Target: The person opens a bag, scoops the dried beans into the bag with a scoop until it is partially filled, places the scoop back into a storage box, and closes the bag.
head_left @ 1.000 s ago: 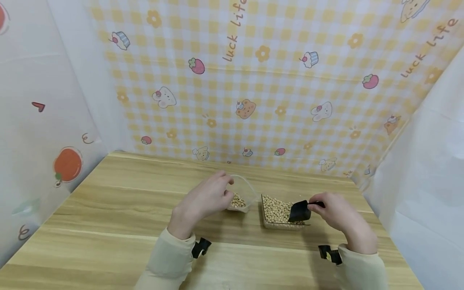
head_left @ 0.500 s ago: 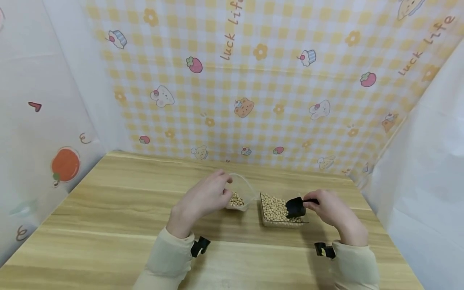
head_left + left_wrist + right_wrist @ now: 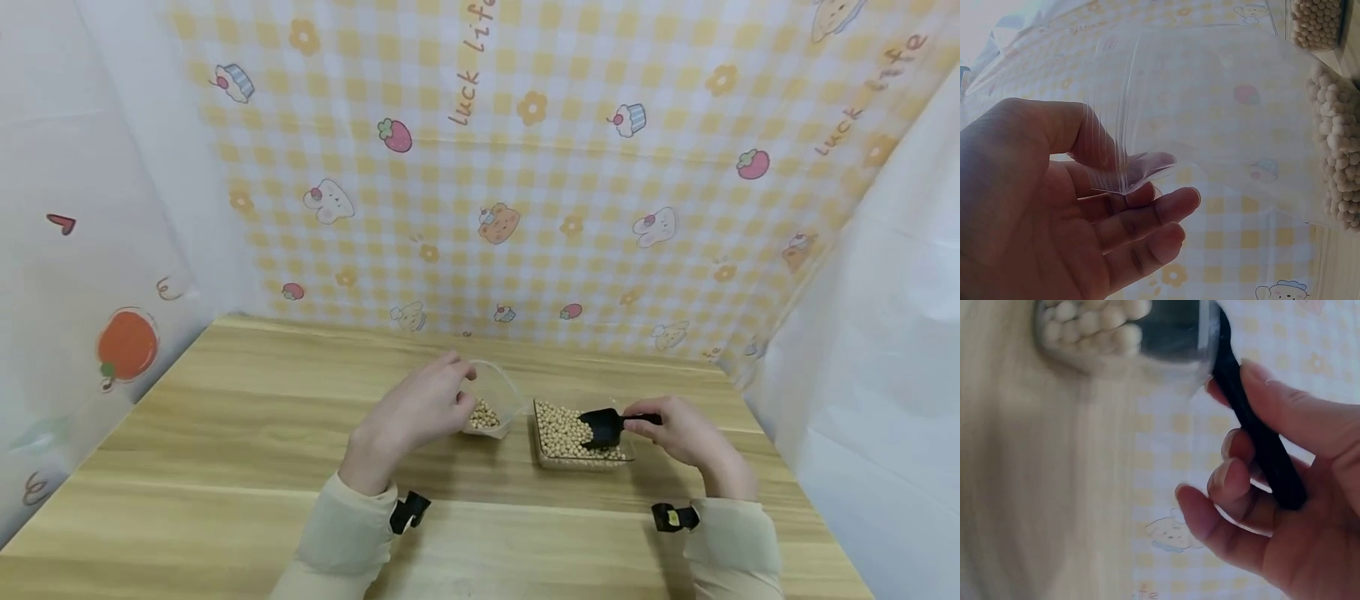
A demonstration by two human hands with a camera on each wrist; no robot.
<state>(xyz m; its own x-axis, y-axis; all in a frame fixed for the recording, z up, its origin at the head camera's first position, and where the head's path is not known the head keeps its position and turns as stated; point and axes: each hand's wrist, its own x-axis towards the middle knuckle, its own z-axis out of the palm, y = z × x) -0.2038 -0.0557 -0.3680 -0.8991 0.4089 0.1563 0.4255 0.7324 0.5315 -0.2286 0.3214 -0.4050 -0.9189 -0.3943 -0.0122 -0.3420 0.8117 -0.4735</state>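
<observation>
My left hand (image 3: 420,404) pinches the zip edge of a clear plastic bag (image 3: 1210,81) between thumb and index finger. Soybeans (image 3: 1338,144) lie at the bottom of the bag, whose mouth stands open. To its right, a clear rectangular box (image 3: 577,464) is filled with more soybeans (image 3: 558,429). My right hand (image 3: 686,433) grips the handle of a black scoop (image 3: 602,427), thumb on one side and fingers on the other. The scoop's blade is dug partly into the beans in the box. In the right wrist view the handle (image 3: 1260,444) crosses the fingers.
The wooden table (image 3: 247,433) spreads out around the bag and box. A yellow checked cloth (image 3: 450,208) hangs behind it, with white sheets at both sides. Each wrist wears a black camera mount (image 3: 409,512).
The right hand has pushed the scoop leftward and deeper into the beans in the box. The left hand keeps its pinch on the bag. The whole head view has shifted slightly.
</observation>
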